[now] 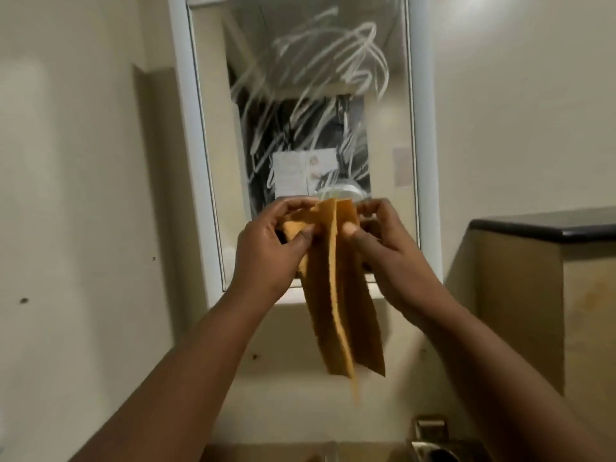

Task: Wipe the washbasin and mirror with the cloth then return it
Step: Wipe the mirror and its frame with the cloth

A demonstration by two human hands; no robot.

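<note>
From your head camera, the washbasin is cut off below; only a blurred metal tap (430, 441) shows. A paper reflected in the streaked mirror (310, 111) is unreadable. Your left hand (266, 248) and right hand (383, 248) pinch the orange cloth (336, 301) at its top, hanging before the mirror's lower edge.

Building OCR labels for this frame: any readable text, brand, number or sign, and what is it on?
None readable.
Paper notice reflected in the mirror: printed lines, too blurred to read.
Small pale sticker near the mirror's right edge: too blurred to read.
Orange cloth held by both hands: no print visible.
</note>
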